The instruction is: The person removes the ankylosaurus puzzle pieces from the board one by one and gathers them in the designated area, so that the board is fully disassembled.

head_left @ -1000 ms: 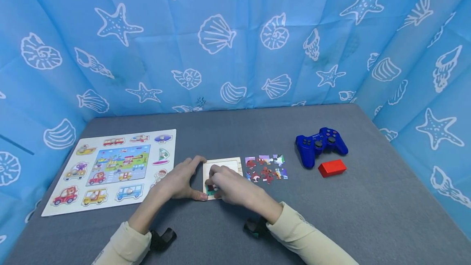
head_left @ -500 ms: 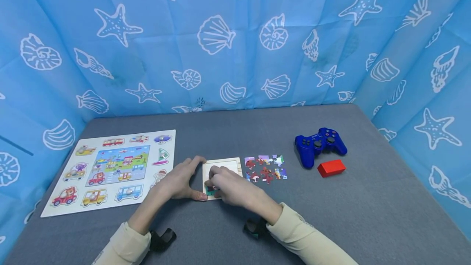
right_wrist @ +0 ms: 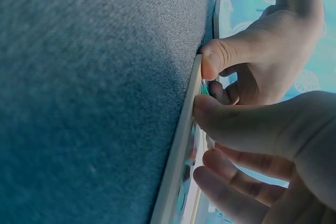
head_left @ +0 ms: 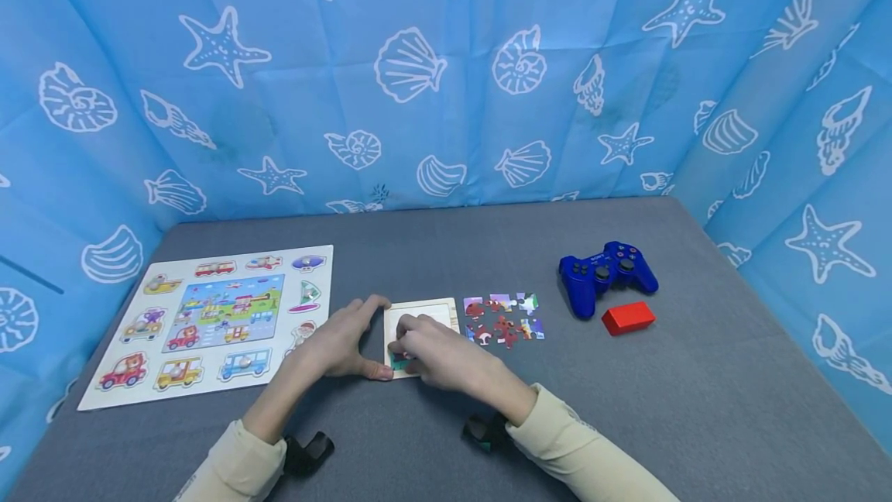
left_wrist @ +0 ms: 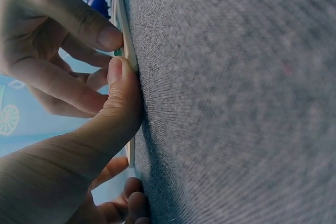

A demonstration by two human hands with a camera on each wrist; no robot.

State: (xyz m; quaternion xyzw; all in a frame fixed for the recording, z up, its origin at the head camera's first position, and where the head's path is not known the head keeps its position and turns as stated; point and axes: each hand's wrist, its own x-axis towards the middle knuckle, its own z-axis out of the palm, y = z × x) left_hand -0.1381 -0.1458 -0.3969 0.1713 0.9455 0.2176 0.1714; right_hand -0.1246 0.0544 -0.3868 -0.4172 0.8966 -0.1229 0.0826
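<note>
A small square wooden puzzle tray (head_left: 456,316) lies on the grey table, with a few picture pieces along its near side. My left hand (head_left: 340,341) holds the tray's left side, thumb at the near corner and fingertips at the far corner. Over the tray bends my right hand (head_left: 446,355); its thumb rests by the near rim. In the right wrist view a thin jigsaw piece (right_wrist: 210,142) shows tilted at its fingertips, mostly hidden by them. Several loose jigsaw pieces (head_left: 505,322) lie in two rows just right of the tray.
A large peg puzzle board (head_left: 265,370) with vehicle pictures lies on the left. To the right are a blue game controller (head_left: 606,273) and a red block (head_left: 629,318). A blue curtain (head_left: 446,130) with shells and starfish hangs behind the table.
The right fingers have shifted only slightly over the near-left part of the tray, where the visible bit of picture looks a little different. The left hand and the loose pieces stay put.
</note>
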